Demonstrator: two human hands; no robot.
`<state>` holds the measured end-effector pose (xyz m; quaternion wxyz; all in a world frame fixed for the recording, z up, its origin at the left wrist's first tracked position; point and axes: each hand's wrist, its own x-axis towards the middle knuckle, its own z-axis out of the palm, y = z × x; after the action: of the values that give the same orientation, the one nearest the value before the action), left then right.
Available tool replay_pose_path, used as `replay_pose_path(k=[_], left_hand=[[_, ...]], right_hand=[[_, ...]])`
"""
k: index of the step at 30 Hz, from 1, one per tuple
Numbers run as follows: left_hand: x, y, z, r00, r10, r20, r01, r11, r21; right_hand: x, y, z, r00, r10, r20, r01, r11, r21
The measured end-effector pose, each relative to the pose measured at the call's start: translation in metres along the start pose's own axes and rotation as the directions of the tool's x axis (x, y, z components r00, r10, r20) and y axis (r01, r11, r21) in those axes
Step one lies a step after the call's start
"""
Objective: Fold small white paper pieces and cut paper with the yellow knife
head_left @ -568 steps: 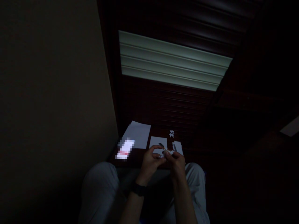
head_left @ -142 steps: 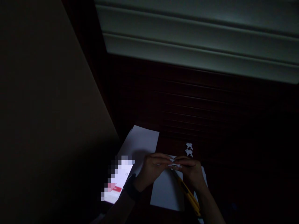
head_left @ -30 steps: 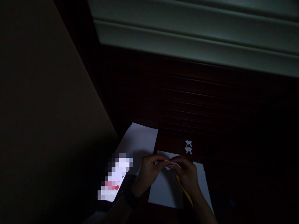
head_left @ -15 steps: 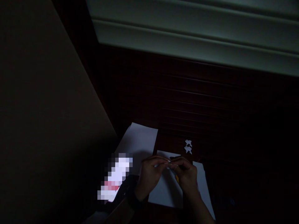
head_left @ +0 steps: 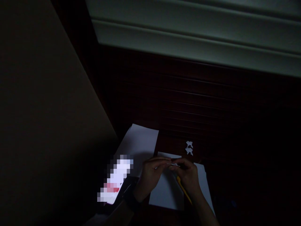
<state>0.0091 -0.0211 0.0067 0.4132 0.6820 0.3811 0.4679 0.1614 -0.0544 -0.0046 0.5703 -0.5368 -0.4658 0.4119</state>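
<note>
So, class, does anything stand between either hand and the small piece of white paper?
Nothing visible does: the fingers of the left hand and the right hand meet at the white paper. The yellow tool shows below it, beside the right hand, not in between.

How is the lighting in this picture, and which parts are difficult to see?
Head view: very dark overall, brightest at the glowing screen, partly hidden by coarse pixel blocks; head view: a shadow crosses the middle sheet; head view: the white paper piece between the fingertips is too dim to read its shape.
</note>
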Motion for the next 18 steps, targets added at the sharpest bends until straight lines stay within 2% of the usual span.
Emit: replay_pose_path(k=[7,14,18], left_hand=[[-0.002,-0.006,0.005,0.991,0.134,-0.017,-0.133,0.989,0.071],[-0.002,0.005,0.008,0.998,0.069,0.006,-0.069,0.996,0.058],[-0.006,0.009,0.013,1.0,0.025,-0.005,-0.024,0.999,0.031]], right_hand=[[-0.001,0.004,0.002,0.997,0.055,-0.048,-0.051,0.995,0.086],[-0.003,0.001,0.001,0.987,0.006,-0.16,-0.007,1.0,0.0],[-0.004,0.001,0.001,0.982,-0.014,-0.187,0.011,1.0,-0.02]])
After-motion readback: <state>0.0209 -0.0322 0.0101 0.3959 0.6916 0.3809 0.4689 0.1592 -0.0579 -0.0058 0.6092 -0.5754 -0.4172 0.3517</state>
